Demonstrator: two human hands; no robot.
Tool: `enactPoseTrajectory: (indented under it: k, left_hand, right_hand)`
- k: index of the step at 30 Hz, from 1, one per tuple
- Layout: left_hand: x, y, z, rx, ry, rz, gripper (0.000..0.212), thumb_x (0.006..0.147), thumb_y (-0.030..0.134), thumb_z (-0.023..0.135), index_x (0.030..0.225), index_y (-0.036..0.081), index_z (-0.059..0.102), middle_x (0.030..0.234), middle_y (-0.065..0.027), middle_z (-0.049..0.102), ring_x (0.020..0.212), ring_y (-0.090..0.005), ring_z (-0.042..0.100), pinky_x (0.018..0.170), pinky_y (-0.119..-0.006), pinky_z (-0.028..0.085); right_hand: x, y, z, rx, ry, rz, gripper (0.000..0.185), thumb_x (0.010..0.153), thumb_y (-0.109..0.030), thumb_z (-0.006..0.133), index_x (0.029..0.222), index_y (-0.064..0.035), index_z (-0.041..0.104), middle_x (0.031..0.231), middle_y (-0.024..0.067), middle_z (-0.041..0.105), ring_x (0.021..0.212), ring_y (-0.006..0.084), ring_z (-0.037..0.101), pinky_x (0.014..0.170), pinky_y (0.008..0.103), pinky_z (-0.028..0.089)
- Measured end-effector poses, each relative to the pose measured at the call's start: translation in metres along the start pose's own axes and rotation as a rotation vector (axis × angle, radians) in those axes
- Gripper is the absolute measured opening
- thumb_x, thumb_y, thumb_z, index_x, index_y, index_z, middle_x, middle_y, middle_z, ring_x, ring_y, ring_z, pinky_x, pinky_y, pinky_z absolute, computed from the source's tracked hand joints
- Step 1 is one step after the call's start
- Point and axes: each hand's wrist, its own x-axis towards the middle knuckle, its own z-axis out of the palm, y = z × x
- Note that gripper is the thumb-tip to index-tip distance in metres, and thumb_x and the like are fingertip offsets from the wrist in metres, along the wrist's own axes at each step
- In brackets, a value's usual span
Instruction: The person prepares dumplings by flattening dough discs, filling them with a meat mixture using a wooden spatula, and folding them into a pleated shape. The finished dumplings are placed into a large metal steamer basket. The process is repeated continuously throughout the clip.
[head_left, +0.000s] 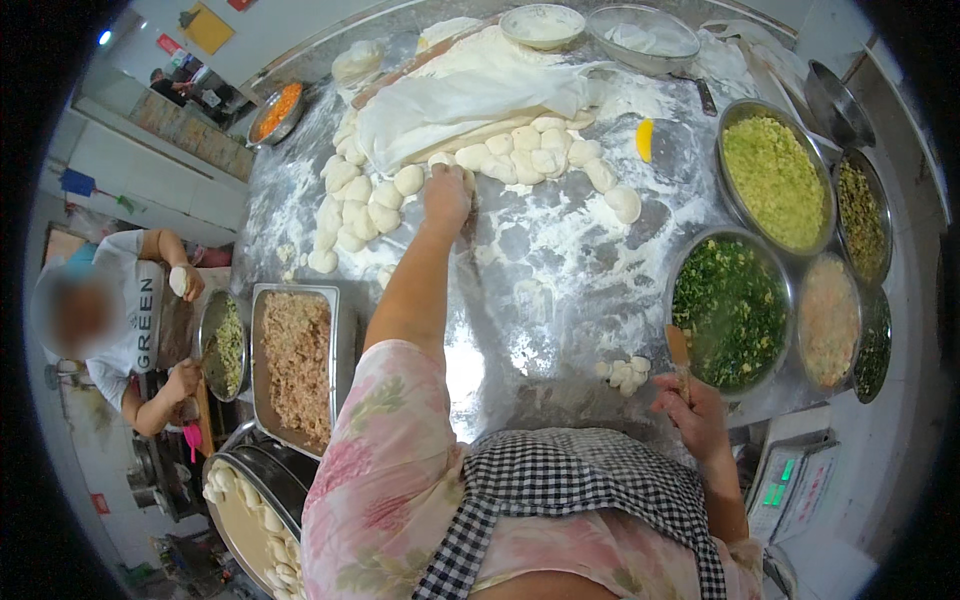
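Observation:
My left hand (448, 196) reaches far forward over the floured metal table (517, 300). Its fingertips are at the near edge of a row of dough pieces (525, 154), and the back of the hand hides whether they grip one. More rounded dough pieces (360, 206) lie just left of it. In my right hand (694, 412) is a wooden spatula (677, 349), its blade pointing up beside the rim of a bowl of chopped green filling (727, 315). A small heap of white dough bits (626, 373) lies left of that hand.
A cloth (480, 105) covers dough at the back. Right stand bowls of yellow-green filling (776, 180) and pale filling (829, 322), plus a scale (787, 480). A meat filling tray (296, 360) and a steamer (240, 517) are left, where a co-worker (142, 315) holds dough. A knife handle (705, 97) shows behind.

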Motion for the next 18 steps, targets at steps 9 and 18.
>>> enactPoseTrajectory:
  k: [9,18]
  left_hand:
    - [-0.194,0.035,-0.105,-0.226,-0.349,-0.115,0.032,0.075,0.006,0.063,0.106,0.002,0.058,0.097,-0.0176,0.059,0.091,-0.0362,0.055,0.080,-0.043,0.046]
    - [-0.285,0.043,-0.097,0.074,-0.266,0.052,0.076,0.077,0.043,0.065,0.132,-0.002,0.039,0.137,-0.0242,0.038,0.126,-0.0418,0.037,0.103,-0.050,0.029]
  right_hand:
    - [0.068,-0.018,0.028,-0.110,-0.293,-0.030,0.027,0.092,-0.015,0.051,0.112,0.0005,0.060,0.077,0.0038,0.063,0.069,0.0092,0.055,0.064,0.0238,0.044]
    - [0.084,-0.016,0.057,-0.268,-0.486,-0.038,0.027,0.089,-0.013,0.052,0.111,0.0008,0.061,0.076,0.0043,0.064,0.067,0.0092,0.053,0.066,0.0248,0.043]
